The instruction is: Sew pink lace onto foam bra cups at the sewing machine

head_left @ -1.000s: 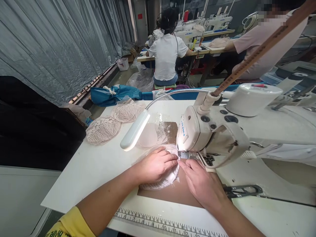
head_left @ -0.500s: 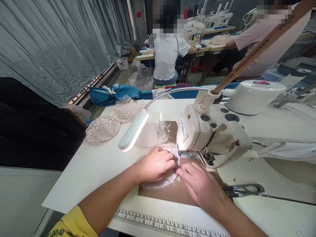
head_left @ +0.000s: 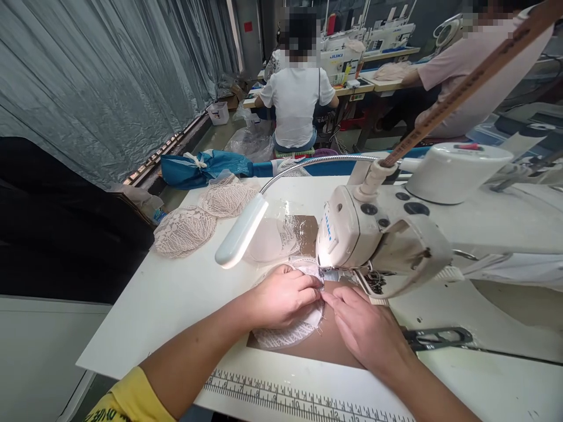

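White lace, a curved piece (head_left: 288, 338) with a frayed edge, lies under the left hand (head_left: 285, 296), whose fingers are bent and close together; whether they pinch it is unclear. From four o'clock the right hand (head_left: 365, 322) brings its index fingertip to the lace's edge; its grip cannot be told. At one o'clock, just beside the fingertips, stands a white JUKI sewing machine (head_left: 347, 231). Beneath is a brown panel (head_left: 303, 356) on a white table (head_left: 145, 310), with a printed ruler (head_left: 294, 402) at six o'clock. A lamp (head_left: 241, 232) and beige lace cups (head_left: 185, 232) sit toward ten. Farther out hangs a silvery curtain (head_left: 109, 76) between ten and eleven; seated workers wear white (head_left: 294, 105) at twelve, pink (head_left: 477, 76) at one.
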Demonstrator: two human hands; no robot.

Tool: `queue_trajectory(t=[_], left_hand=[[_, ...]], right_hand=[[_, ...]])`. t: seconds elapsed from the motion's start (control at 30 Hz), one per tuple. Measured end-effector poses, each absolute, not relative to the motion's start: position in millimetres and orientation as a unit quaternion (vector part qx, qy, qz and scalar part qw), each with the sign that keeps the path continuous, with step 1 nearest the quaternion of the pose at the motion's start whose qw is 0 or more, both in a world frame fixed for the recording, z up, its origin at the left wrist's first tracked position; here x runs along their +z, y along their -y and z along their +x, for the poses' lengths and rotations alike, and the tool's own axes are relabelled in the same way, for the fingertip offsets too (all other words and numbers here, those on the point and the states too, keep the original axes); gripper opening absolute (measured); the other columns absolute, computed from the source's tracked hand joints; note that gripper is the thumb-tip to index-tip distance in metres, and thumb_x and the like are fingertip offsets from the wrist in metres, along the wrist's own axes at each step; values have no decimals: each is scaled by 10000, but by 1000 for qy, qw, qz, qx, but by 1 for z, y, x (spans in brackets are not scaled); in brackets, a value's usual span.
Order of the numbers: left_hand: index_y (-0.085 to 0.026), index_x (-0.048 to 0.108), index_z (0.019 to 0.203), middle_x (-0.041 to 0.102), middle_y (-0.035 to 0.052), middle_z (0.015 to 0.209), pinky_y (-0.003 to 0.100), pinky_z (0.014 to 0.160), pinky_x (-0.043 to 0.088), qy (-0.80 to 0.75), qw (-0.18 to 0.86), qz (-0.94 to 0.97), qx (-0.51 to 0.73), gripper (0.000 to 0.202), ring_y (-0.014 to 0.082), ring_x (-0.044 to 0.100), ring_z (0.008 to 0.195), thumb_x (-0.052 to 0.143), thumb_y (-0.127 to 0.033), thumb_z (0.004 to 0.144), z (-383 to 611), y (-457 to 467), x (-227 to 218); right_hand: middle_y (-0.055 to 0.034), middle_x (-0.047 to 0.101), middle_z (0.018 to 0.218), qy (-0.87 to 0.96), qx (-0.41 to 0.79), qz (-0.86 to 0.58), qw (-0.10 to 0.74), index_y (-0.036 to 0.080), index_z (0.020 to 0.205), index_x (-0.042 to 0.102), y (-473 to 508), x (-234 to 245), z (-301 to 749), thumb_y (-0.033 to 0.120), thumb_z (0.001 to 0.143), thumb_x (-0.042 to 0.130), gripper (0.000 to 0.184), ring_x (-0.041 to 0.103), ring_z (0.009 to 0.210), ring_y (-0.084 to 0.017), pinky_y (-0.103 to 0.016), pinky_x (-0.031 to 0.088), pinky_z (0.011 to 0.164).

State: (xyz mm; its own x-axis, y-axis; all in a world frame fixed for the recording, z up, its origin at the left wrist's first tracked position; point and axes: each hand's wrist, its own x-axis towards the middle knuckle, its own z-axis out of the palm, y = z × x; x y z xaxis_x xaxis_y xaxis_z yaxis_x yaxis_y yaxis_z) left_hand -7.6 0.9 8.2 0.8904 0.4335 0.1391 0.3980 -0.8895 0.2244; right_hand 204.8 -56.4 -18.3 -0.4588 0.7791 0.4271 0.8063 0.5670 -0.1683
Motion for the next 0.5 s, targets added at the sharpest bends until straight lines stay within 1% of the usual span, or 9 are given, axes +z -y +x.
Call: queue_trajectory(t=[0.1, 0.23, 0.5], left_hand=[[-166, 546, 1174, 556, 93, 1292, 338, 829, 390, -221, 87, 966, 100, 264, 190, 569, 1001, 416, -223, 952, -8, 1, 6], [-148, 539, 1220, 563, 104, 1292, 338, 825, 407, -238, 81, 962, 108, 310, 199, 563, 1000, 421, -245, 950, -8, 4, 4], [-125, 547, 1242, 560, 112, 1303, 352, 833, 421, -255, 60, 959, 108, 347, 224, 545, 1009, 422, -266, 950, -4, 1, 4]], right_hand=[[-59, 654, 781, 857, -43, -460, 228, 150, 1022, 698, 55, -19, 204, 73, 861, 399, 348, 546, 705, -159, -256, 387, 559], [-53, 645, 753, 857, -52, -459, 230, 157, 1009, 701, 55, -18, 203, 75, 871, 388, 351, 546, 704, -157, -259, 386, 574], [-50, 711, 885, 835, -85, -486, 243, 150, 1046, 706, 51, -25, 200, 60, 856, 428, 349, 604, 760, -165, -273, 421, 657]])
